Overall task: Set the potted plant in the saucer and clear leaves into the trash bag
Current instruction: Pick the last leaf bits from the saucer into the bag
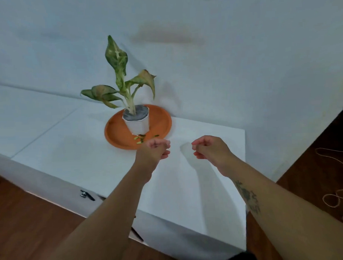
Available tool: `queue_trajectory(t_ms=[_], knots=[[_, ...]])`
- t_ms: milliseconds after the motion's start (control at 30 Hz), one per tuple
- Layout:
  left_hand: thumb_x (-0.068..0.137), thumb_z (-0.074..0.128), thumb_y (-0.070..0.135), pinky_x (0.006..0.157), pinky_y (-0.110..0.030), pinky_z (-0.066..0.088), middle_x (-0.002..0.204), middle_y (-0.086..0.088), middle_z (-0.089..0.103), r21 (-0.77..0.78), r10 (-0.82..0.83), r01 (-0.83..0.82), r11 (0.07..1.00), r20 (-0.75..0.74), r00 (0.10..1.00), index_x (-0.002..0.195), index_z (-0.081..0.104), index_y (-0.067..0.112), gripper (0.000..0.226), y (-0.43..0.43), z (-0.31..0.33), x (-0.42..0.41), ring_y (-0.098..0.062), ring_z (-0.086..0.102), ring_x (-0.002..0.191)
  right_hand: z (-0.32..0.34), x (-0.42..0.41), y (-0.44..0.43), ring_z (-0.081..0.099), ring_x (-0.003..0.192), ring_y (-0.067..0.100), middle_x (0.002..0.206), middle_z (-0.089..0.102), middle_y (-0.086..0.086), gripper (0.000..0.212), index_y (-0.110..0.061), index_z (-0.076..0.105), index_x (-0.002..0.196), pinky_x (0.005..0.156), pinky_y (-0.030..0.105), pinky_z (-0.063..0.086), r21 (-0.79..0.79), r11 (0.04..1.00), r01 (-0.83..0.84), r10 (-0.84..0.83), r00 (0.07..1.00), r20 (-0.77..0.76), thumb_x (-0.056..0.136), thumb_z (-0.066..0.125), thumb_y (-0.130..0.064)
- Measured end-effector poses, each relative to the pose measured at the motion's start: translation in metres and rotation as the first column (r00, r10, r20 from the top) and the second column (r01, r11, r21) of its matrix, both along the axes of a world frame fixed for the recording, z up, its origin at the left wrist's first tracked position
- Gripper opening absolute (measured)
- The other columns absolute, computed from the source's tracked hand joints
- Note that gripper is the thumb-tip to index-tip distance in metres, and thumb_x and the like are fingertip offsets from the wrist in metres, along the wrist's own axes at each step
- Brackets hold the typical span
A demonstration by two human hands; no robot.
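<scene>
A white pot (137, 124) with a green, yellow-mottled plant (119, 77) stands upright inside the orange saucer (116, 134) on the white counter. Several small green leaf bits (141, 139) lie on the saucer's near side, in front of the pot. My left hand (155, 150) hovers at the saucer's near rim, fingers curled in, nothing visible in it. My right hand (207, 148) hangs to the right over the bare counter, fingers also curled with nothing visible in them. No trash bag is in view.
The white counter (198, 187) ends at a front edge near me and at a right edge by the wall. Brown wood floor (24, 222) lies below. A looped cord (335, 182) rests on the floor at right. A small metal latch (85, 194) sits on the counter's front.
</scene>
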State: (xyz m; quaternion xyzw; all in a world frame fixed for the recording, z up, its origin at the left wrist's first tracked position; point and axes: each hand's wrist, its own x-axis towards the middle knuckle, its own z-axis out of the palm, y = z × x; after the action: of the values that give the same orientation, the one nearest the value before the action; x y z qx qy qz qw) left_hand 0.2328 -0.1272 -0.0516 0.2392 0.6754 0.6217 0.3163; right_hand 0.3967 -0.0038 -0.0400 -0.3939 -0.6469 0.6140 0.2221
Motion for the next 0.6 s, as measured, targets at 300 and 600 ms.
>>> queue_trajectory(t_ms=[300,600], knots=[[0.082,0.071,0.022,0.067,-0.023,0.059,0.071,0.002,0.075,-0.137,0.071,-0.084,0.987,-0.098,0.993,0.084,0.073,0.017,0.006,-0.012,-0.009,-0.144,-0.011,0.069,0.067,-0.014,-0.142,-0.019,0.061,0.085,0.013,0.094,0.068,-0.004,0.015,-0.017,0.071,0.096,0.077,0.024,0.047,0.500,0.851,-0.159,0.062,0.977,0.205,0.084,0.062,-0.019],[0.076,0.066,0.028,0.077,-0.031,0.057,0.073,0.004,0.075,-0.148,-0.032,-0.009,0.989,-0.275,0.961,0.078,0.072,0.021,0.009,0.002,-0.015,-0.209,-0.014,0.071,0.073,-0.041,-0.208,-0.031,0.043,0.129,0.017,0.138,0.050,-0.006,0.054,-0.030,0.054,0.131,0.105,0.037,0.040,0.587,0.499,-0.638,0.174,0.737,0.653,0.087,0.042,-0.059]])
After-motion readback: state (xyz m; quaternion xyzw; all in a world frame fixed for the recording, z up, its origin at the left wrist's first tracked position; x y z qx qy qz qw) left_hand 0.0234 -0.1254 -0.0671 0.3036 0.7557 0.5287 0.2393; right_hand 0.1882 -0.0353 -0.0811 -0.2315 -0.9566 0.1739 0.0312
